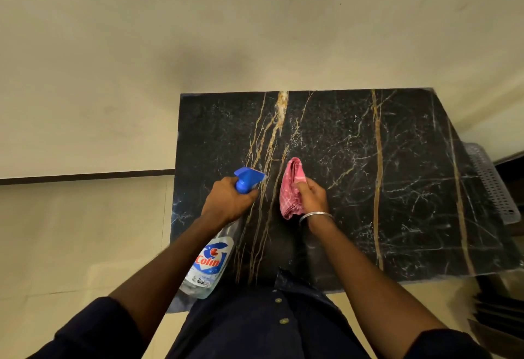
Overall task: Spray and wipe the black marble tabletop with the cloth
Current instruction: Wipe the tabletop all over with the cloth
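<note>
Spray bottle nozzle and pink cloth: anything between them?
Head view: only bare black marble tabletop, gold-veined, lies between the Colin spray bottle and the pink cloth.

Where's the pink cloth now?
Head view, centre: the pink checked cloth is gripped in the right hand over the black marble tabletop, just right of the Colin spray bottle.

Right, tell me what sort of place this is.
Most likely an ordinary indoor room, a home or small office; I cannot tell which. A black marble tabletop stands at a plain cream wall, over a pale tiled floor with a dark skirting board.
</note>
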Motion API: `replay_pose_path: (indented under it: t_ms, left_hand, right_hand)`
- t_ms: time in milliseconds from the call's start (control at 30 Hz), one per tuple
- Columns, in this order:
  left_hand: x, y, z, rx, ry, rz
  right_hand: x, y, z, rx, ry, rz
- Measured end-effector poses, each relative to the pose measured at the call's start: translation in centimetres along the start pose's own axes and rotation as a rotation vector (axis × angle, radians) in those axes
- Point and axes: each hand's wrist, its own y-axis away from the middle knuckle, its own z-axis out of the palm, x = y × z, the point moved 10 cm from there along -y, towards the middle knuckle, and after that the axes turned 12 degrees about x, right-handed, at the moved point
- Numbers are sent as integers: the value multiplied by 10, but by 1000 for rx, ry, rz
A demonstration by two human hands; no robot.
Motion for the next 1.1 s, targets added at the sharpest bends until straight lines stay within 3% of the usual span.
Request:
replay_pose_path:
  t_ms: [100,200,433,733,1100]
  left_hand:
    - [1,1,3,-13,-4,-8]
    - [5,5,9,-21,-31,-7]
    - [44,26,21,15,-42,56]
    - [74,37,21,195,-24,-5]
    - [66,66,35,151,-78,-27]
  right_hand:
    - [19,4,-8,-29,-519,437]
    - [22,-1,-23,-118,-676,537]
    - [31,-8,-34,-262,-643,633]
    - [19,-11,-43,-348,-563,638]
    - [14,-4,-38,-476,-524,643]
